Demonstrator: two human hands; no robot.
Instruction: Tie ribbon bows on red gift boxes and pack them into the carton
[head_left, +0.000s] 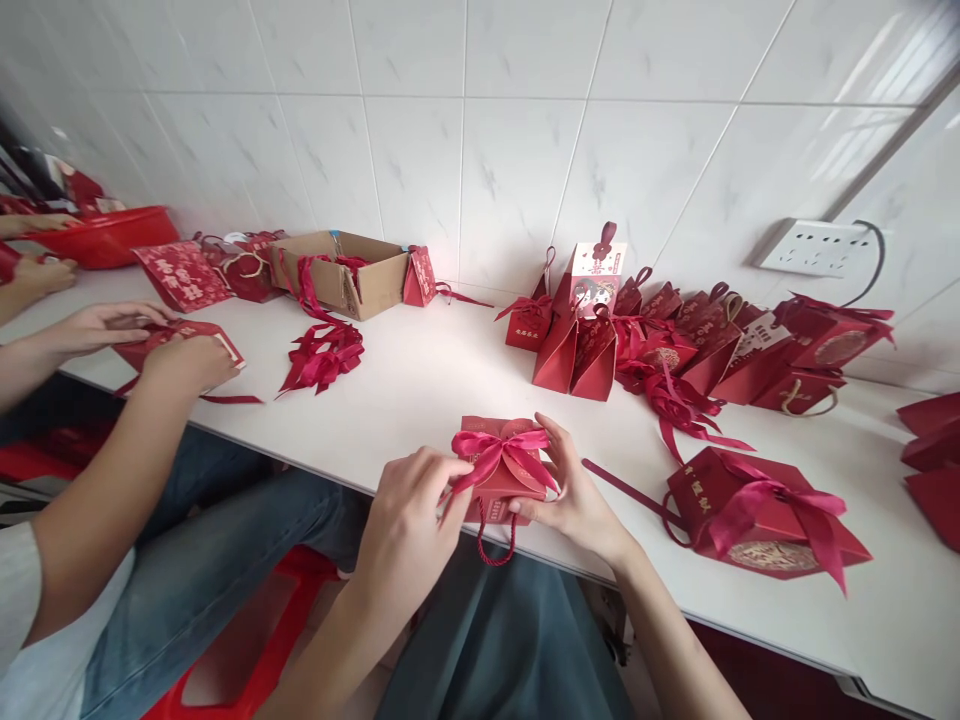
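A small red gift box sits at the table's front edge before me, with a cord handle hanging over that edge. Across its top lies a crimson ribbon bow. My left hand pinches the lower left tail of the bow between thumb and fingers. My right hand grips the box from its right side, thumb in front and fingers behind. To the right rests a larger red gift box with its own ribbon bow.
Finished-looking red boxes crowd along the wall, beside loose ribbons. A cardboard box holds ribbon, with a ribbon pile before it. At left, a co-worker's hands handle another red box. A power strip is on the wall.
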